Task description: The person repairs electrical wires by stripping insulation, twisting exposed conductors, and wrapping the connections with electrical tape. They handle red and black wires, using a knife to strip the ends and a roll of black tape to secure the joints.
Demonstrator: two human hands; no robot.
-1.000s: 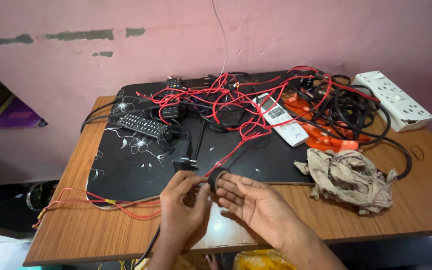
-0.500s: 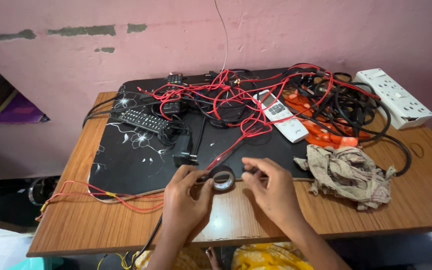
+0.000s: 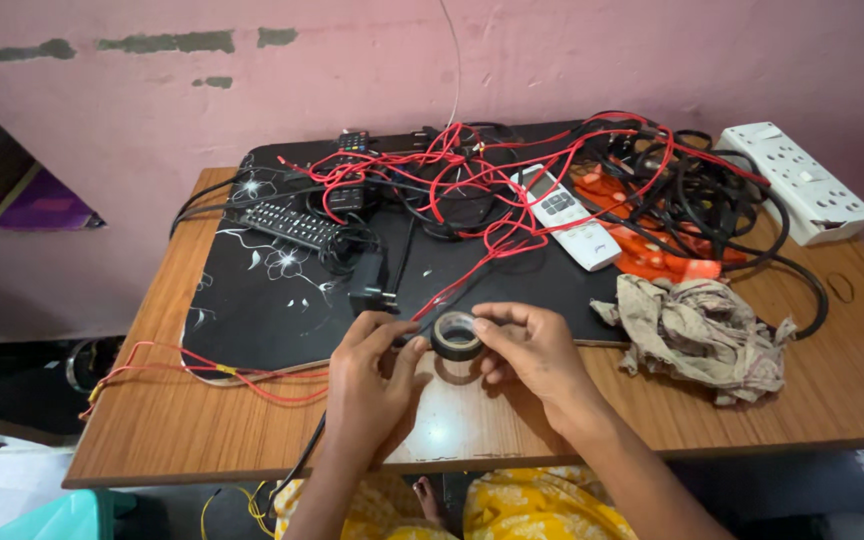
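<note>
Right hand: right hand [image 3: 532, 352] grips the small black roll of insulating tape [image 3: 456, 336] by its rim, fingers curled round the far side, thumb on the near side
Left hand: left hand [image 3: 372, 385] is closed at the fingertips, pinching at the roll's left edge where a thin black wire [image 3: 302, 470] meets it; whether it holds the tape's free end or the wire itself cannot be told
Tape position: held just above the brown wooden table [image 3: 192, 420], near its front edge, just in front of the black floral-patterned mat [image 3: 262, 310]
Nearby items: a black plug adapter [image 3: 370, 290] stands on the mat just behind the hands; a crumpled beige cloth [image 3: 707, 335] lies to the right
Further back: a tangle of red wires [image 3: 472, 175], a white remote control [image 3: 567, 215], a black remote control [image 3: 292, 225], coiled black cables [image 3: 722, 200], a white power strip [image 3: 802, 180]
Risk, tape: judged likely to fold and stick to itself if the freed end goes slack between the two hands
Risk, snagging: the red wire [image 3: 452, 290] running down to the hands could catch a finger and drag the tangle
Risk, drop: the roll sits close to the table's front edge, so a slipped grip could send it off the table
</note>
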